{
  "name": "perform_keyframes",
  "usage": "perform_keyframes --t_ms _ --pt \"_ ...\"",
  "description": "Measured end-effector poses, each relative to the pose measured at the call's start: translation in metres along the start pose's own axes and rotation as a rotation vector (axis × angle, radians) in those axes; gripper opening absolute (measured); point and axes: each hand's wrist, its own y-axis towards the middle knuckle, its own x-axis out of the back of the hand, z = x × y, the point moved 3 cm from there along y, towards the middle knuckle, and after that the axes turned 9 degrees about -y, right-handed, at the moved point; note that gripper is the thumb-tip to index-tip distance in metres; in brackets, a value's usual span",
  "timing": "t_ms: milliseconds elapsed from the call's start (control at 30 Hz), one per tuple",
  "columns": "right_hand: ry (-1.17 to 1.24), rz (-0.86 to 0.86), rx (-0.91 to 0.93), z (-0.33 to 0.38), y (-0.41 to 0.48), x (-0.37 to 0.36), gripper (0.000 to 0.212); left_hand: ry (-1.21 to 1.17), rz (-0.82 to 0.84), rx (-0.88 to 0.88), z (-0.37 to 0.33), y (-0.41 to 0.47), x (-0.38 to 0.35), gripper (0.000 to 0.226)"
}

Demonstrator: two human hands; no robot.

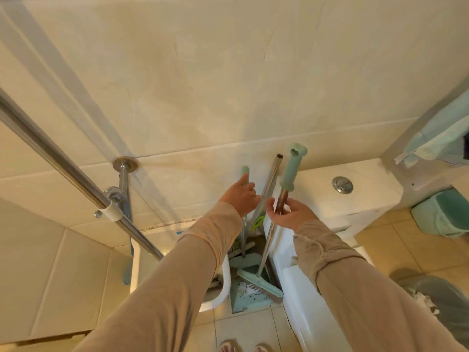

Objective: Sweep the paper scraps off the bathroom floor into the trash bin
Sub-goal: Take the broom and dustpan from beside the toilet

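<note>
Both hands reach into the corner beside the toilet; the right hand [289,214] grips the broom [276,224] on its metal shaft, standing near upright, bristles down in the dustpan [250,293]; the left hand [241,196] closes around the dustpan's green handle tip [245,174].

Broom [272,219]: mint grip, metal shaft, standing tilted in the far gap beside the toilet, its head resting on the mint dustpan [247,294]. Trash bin [436,303]: grey-lined, sitting near right.
</note>
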Motion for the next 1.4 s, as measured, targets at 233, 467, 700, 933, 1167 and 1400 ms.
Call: perform_keyframes --t_ms 233,467,700,933,1167,1400 --pt "0.455 -0.036 -0.141 -0.033 -0.027 0.044 0.038 0.263 0.103 -0.155 -0.049 -0.013 0.013 0.022" --pt "0.362 0.003 -0.109 -0.059 -0.057 0.085 0.042 0.216 0.105 -0.163 -0.093 -0.043 0.014 0.025" --pt "0.337 -0.001 -0.116 -0.083 -0.07 0.121 0.046 0.13 0.049 -0.175 -0.112 -0.066 0.011 0.027" --pt "0.288 -0.014 0.046 -0.123 -0.085 0.132 0.038 0.145 -0.065 -0.268 -0.113 -0.065 0.01 0.023" --pt "0.573 -0.074 0.138 -0.181 -0.081 0.14 0.041 0.183 -0.112 -0.574 -0.098 -0.089 0.0 0.013" --pt "0.793 -0.086 0.19 -0.269 -0.081 0.152 0.037 0.294 -0.109 -0.658 -0.091 -0.115 0.002 0.022"
